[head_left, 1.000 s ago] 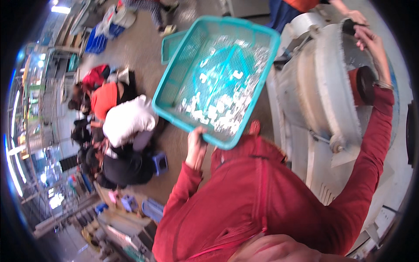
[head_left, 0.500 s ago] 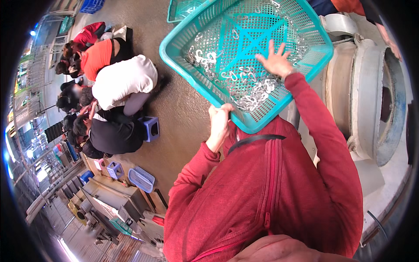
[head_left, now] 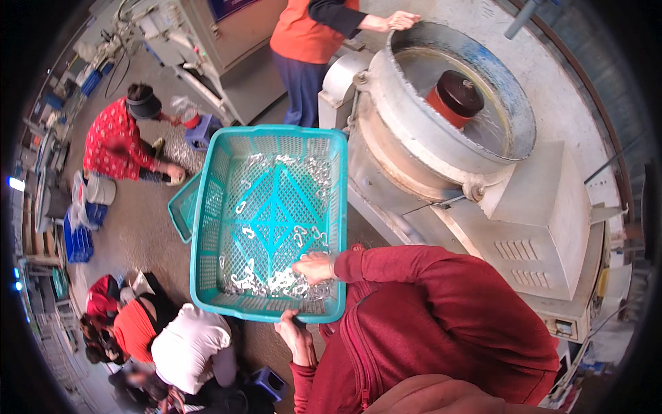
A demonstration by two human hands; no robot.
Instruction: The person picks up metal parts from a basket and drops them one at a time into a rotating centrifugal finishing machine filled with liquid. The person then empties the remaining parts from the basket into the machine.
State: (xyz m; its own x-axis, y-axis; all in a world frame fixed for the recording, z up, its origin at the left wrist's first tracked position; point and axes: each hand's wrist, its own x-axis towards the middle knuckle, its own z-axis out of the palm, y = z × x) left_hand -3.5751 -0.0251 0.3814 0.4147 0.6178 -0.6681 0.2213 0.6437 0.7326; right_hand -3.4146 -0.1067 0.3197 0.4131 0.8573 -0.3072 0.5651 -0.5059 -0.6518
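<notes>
A rectangular teal plastic basket (head_left: 200, 228) with a perforated bottom is held out in front of me. Small shiny metal hooks (head_left: 283, 281), several of them S-shaped, lie scattered in it, most thickly along the near side and the far right corner. My left hand (head_left: 296, 334) is closed round the near rim. Inside the basket, my right hand (head_left: 316, 268) is at the near pile, its fingers drawn together among the hooks. Its fingertips are partly lost in the pile, so how many hooks they hold is unclear.
To the right stands a round metal machine tub (head_left: 469, 148) with a dark red hub; a co-worker's hand (head_left: 403, 21) rests on its rim. A second teal basket (head_left: 183, 207) sits beyond mine. Another person (head_left: 117, 148) crouches left; several people sit lower left near a purple stool (head_left: 269, 381).
My view has turned right, bringing the machine tub and a co-worker into sight. The basket now sits level before me. My right hand, spread earlier, has come down to the near pile.
</notes>
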